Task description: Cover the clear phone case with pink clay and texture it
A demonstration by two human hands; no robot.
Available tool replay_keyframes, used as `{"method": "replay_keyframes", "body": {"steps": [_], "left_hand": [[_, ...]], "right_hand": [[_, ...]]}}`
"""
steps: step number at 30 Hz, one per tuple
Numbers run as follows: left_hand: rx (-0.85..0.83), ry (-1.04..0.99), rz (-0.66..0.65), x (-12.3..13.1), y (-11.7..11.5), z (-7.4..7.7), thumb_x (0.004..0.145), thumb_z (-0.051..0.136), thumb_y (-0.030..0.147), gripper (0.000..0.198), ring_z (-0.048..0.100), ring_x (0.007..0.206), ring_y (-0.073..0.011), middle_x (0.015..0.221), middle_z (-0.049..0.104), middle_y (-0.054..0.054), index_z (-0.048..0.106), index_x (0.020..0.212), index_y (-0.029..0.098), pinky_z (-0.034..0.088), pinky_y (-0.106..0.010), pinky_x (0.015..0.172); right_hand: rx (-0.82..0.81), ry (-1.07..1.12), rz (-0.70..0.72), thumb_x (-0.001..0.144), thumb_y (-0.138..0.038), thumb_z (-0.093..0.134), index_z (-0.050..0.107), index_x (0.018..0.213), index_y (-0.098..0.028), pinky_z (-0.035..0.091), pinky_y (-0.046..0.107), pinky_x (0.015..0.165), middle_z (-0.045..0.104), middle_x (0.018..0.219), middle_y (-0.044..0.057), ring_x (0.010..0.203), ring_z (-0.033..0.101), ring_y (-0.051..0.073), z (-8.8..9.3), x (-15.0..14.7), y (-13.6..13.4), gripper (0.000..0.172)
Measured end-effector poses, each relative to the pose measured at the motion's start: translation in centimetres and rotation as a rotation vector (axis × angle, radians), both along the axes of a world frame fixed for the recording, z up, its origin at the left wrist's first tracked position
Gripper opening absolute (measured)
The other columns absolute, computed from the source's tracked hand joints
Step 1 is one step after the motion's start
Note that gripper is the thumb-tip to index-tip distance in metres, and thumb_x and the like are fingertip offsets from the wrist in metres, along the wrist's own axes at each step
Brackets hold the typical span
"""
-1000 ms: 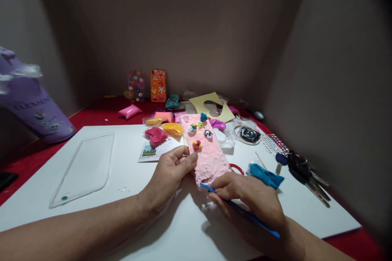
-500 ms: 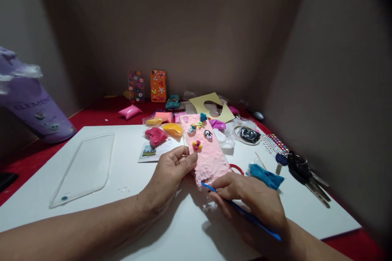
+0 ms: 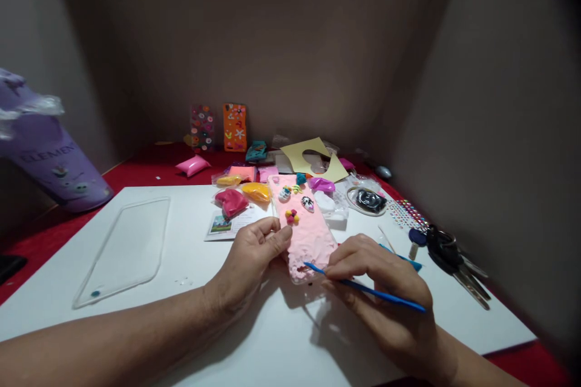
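Note:
A phone case coated in rough pink clay is tilted up over the white board, with small coloured figures and a flower on its upper half. My left hand pinches its left edge between thumb and fingers. Between the thumb and fingers of my right hand is a thin blue tool. The tool's tip touches the clay near the lower end of the case, beside a small rough gap.
A clear case lies on the white board at left. Clay packets sit behind my hands. Keys and rhinestones are at right; a purple tumbler stands far left.
My right hand has turned and lifted slightly to the right, and the tool lies flatter, its tip higher on the clay. The pink case's top has dipped slightly.

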State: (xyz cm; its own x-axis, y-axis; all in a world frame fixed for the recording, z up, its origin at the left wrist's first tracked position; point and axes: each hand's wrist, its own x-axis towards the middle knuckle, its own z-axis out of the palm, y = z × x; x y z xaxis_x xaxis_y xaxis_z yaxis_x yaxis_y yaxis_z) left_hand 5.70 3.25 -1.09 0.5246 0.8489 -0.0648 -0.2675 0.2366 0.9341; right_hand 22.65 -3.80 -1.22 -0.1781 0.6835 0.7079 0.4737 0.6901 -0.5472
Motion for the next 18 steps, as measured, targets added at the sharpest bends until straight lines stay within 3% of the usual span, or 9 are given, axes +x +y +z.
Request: {"method": "replay_keyframes", "body": {"steps": [12, 18], "left_hand": [[0.014, -0.002, -0.037, -0.06, 0.13, -0.20, 0.080, 0.060, 0.027, 0.026, 0.047, 0.050, -0.0084, 0.057, 0.049, 0.003, 0.045, 0.063, 0.016, 0.038, -0.020, 0.049], [0.017, 0.005, -0.043, -0.12, 0.14, -0.38, 0.081, 0.060, 0.030, 0.027, 0.047, 0.052, -0.0082, 0.058, 0.049, 0.003, 0.045, 0.064, 0.015, 0.038, -0.021, 0.051]], "right_hand": [[-0.052, 0.025, 0.105, 0.078, -0.005, 0.056, 0.061, 0.085, -0.020, 0.041, 0.040, 0.073, 0.063, 0.072, 0.000, 0.066, 0.057, 0.016, 0.04, 0.10, 0.54, 0.017], [-0.108, 0.088, 0.042, 0.078, -0.008, 0.060, 0.062, 0.081, -0.020, 0.043, 0.037, 0.069, 0.062, 0.072, 0.001, 0.070, 0.055, 0.017, -0.46, 0.13, 0.52, 0.013]]}}
